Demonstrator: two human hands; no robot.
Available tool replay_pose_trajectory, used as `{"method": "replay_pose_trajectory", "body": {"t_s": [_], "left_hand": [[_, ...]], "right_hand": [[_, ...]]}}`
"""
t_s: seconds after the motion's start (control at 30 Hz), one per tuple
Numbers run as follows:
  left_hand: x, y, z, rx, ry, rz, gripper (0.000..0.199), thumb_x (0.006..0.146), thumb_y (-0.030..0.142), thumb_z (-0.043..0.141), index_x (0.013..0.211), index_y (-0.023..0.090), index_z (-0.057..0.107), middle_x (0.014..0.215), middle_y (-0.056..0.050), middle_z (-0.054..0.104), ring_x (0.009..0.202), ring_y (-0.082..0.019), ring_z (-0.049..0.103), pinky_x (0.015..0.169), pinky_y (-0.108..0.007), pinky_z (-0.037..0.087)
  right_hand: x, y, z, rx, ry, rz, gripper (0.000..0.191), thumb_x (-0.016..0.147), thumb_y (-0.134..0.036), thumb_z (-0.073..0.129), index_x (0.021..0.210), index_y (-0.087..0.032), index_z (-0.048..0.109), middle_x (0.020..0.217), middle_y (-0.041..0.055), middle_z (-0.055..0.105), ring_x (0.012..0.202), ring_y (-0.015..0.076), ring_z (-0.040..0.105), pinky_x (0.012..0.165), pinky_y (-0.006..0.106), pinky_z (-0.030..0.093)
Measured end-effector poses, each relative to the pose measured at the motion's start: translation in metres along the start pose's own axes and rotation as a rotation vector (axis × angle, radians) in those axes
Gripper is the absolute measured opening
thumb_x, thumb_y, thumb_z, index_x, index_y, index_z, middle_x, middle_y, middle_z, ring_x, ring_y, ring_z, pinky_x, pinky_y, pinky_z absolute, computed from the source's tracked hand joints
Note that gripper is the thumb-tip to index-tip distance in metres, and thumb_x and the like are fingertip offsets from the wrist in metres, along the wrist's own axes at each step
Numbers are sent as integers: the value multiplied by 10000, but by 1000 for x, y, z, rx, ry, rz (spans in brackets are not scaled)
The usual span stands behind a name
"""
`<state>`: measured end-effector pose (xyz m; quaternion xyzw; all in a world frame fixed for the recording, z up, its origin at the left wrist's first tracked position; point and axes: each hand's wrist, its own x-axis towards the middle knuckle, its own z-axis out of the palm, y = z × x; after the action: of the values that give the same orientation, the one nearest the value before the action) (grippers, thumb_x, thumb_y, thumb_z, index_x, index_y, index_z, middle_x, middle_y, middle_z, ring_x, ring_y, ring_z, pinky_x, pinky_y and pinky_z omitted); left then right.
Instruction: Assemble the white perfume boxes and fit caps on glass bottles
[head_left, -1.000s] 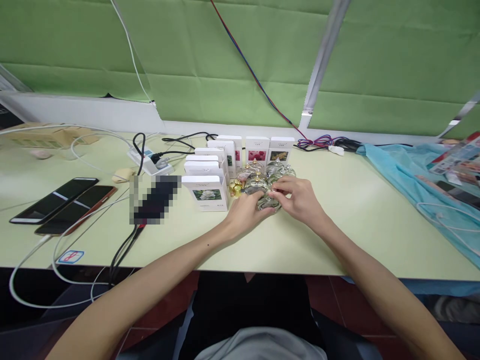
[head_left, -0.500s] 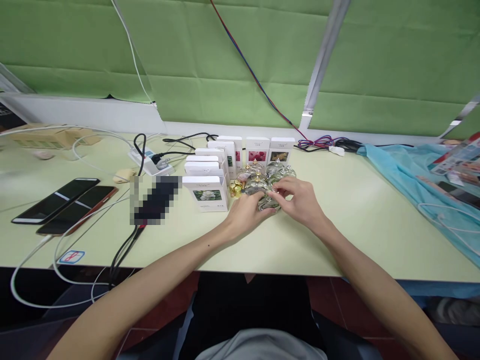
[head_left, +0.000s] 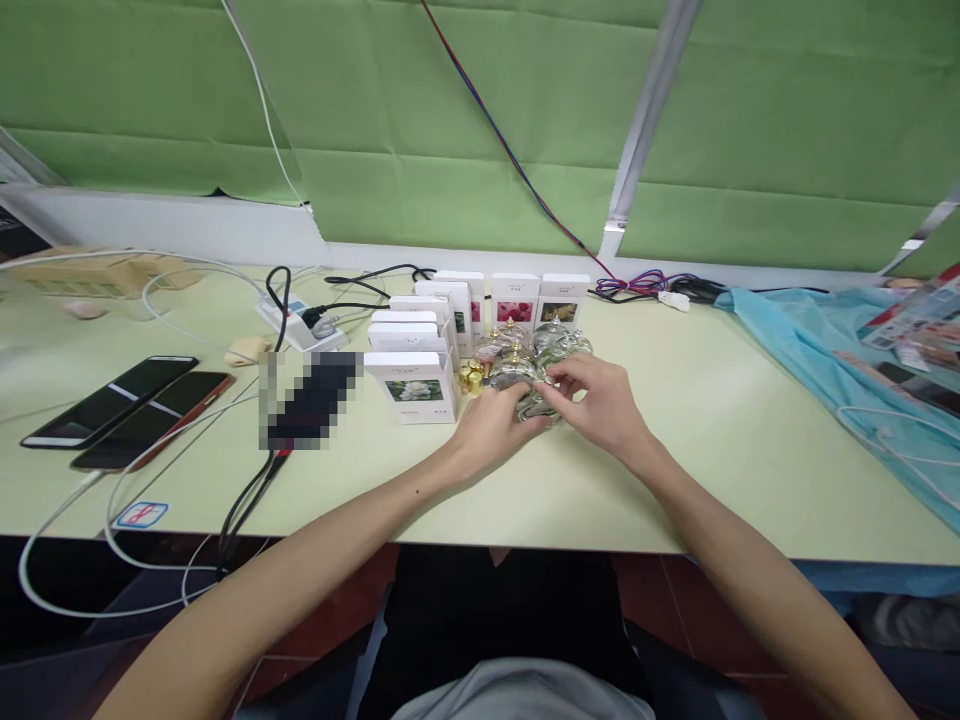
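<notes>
In the middle of the table, my left hand (head_left: 491, 428) is closed around the nearest of several clear glass perfume bottles (head_left: 531, 405). My right hand (head_left: 602, 402) pinches with thumb and forefinger at that bottle's top; what lies between the fingertips is too small to make out. Just beyond, the other round glass bottles (head_left: 564, 340) stand close together, some with gold necks and some with silver. To the left of them is a small cluster of gold caps (head_left: 472, 378). White boxes with flower pictures (head_left: 416, 395) stand upright in a row along the left and behind.
Two phones (head_left: 154, 415) lie at the left, near a pixelated dark object (head_left: 311, 405) with a cable. A white power strip (head_left: 300, 325) and loose cords sit behind. Blue cloth (head_left: 795, 340) covers the right side. Bundled wires (head_left: 649, 287) run along the wall.
</notes>
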<state>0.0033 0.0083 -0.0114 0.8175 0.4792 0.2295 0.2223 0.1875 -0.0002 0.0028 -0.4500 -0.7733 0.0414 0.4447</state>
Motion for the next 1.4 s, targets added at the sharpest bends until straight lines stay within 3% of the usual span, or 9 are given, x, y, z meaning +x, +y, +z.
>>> {"method": "replay_pose_trajectory", "body": {"t_s": [0.53, 0.7, 0.87, 1.0, 1.07, 1.2, 1.4], "left_hand": [[0, 0, -1, 18, 0, 1, 372, 909, 540, 649, 1078, 212, 703, 638, 14, 571, 608, -193, 542, 565, -276, 292], [0, 0, 0, 0, 9, -2, 332, 913, 512, 658, 1058, 216, 694, 632, 21, 578, 591, -184, 544, 571, -275, 306], [-1, -2, 0, 17, 6, -9, 330, 897, 531, 671, 982, 212, 663, 666, 8, 609, 601, -192, 561, 563, -277, 307], [-2, -1, -1, 27, 5, -14, 318, 905, 528, 658, 928, 212, 634, 713, -7, 637, 629, -200, 583, 576, -279, 325], [-2, 0, -2, 21, 3, -11, 306, 911, 519, 652, 931, 214, 630, 729, -8, 647, 636, -200, 589, 581, -277, 328], [-2, 0, -2, 20, -1, -9, 311, 911, 525, 647, 935, 215, 629, 739, -12, 657, 635, -201, 592, 581, -278, 329], [-1, -2, 1, 33, 2, -16, 341, 906, 558, 643, 939, 219, 632, 746, -16, 665, 655, -211, 610, 584, -280, 332]], "right_hand": [[0, -3, -2, 13, -9, 28, 106, 884, -285, 697, 836, -192, 687, 766, 45, 679, 623, 161, 642, 625, 295, 547], [0, -5, -4, 49, -16, 62, 174, 863, -357, 745, 935, -202, 711, 832, 53, 713, 618, 160, 640, 635, 310, 568], [6, 0, -17, 65, 123, 137, 293, 900, -466, 703, 1020, -200, 736, 926, 71, 758, 669, 170, 668, 647, 317, 573], [9, 23, -32, -57, 225, 202, 295, 929, -444, 624, 995, -180, 737, 908, 85, 758, 669, 179, 672, 629, 313, 555], [9, 39, -37, -147, 190, 239, 253, 914, -387, 610, 980, -177, 736, 899, 85, 755, 657, 184, 669, 647, 323, 550], [7, 65, -41, -333, -23, 317, 194, 889, -291, 613, 942, -159, 745, 838, 87, 739, 669, 204, 665, 777, 368, 536], [5, 77, -34, -464, -257, 409, 286, 930, -255, 611, 1141, -113, 742, 1010, 160, 731, 901, 259, 688, 897, 369, 495]]}}
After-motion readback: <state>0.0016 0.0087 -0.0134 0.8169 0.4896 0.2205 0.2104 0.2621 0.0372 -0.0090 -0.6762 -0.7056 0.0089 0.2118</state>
